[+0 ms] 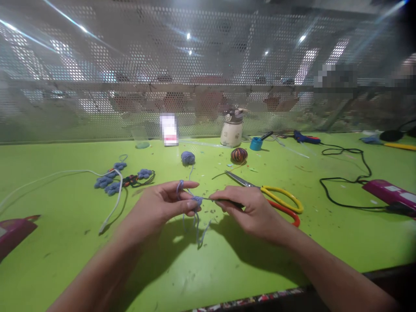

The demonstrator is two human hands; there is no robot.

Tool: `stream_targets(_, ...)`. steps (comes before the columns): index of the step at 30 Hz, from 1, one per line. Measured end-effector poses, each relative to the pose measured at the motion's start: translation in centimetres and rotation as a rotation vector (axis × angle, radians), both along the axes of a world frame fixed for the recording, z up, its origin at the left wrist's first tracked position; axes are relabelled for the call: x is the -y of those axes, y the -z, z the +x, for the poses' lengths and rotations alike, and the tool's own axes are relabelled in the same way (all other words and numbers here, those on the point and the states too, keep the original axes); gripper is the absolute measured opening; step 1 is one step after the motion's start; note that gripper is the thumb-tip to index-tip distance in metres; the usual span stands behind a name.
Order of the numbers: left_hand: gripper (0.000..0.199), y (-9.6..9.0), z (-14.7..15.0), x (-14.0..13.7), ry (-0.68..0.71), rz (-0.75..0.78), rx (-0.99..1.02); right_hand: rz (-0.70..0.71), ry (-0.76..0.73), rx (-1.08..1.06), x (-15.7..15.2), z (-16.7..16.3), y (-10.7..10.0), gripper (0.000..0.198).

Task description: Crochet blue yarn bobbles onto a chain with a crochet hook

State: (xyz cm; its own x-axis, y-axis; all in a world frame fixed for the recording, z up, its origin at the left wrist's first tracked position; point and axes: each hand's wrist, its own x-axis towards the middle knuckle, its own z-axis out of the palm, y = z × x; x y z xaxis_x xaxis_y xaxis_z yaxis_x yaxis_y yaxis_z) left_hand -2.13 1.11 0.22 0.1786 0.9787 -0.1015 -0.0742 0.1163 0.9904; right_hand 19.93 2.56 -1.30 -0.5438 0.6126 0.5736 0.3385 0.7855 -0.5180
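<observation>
Between the thumb and fingers of my left hand (pixel 165 201) is a small blue crochet piece (pixel 196 200), with loose yarn tails hanging below it. Blue yarn loops round my left index finger and runs back to a small blue yarn ball (pixel 187 158). My right hand (pixel 247 206) grips the dark handle of a crochet hook (pixel 232 202), whose thin metal shaft meets the blue piece. Scissors (pixel 281 199) with yellow and red handles lie just behind and beside my right hand. Several blue crocheted flowers (pixel 112 187) lie left of my left hand.
On the green table (pixel 182 281) stand a cream bottle (pixel 232 130), a lit phone (pixel 169 130) and a blue pot (pixel 256 144). A multicoloured yarn ball (pixel 239 155) sits nearby. A white cable (pixel 119 190) lies left; a magenta device (pixel 391 193) and black cord lie right. A perforated screen (pixel 208 56) rises behind.
</observation>
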Motion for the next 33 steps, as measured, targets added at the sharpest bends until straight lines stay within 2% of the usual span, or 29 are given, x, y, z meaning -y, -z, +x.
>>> stream_targets(11,0.041,-0.21,0.13,0.13,0.0,-0.008,0.017,0.018,0.005,0.008,-0.12,0.14,0.03,0.022)
stream_targets(22,0.025,-0.77,0.46,0.31,-0.04,-0.036,0.211,0.013,0.005,0.003,-0.05,0.13,0.01,0.021)
stream_targets(33,0.035,-0.85,0.54,0.58,-0.033,-0.043,0.128,-0.005,0.0,0.006,-0.02,0.04,-0.14,0.02)
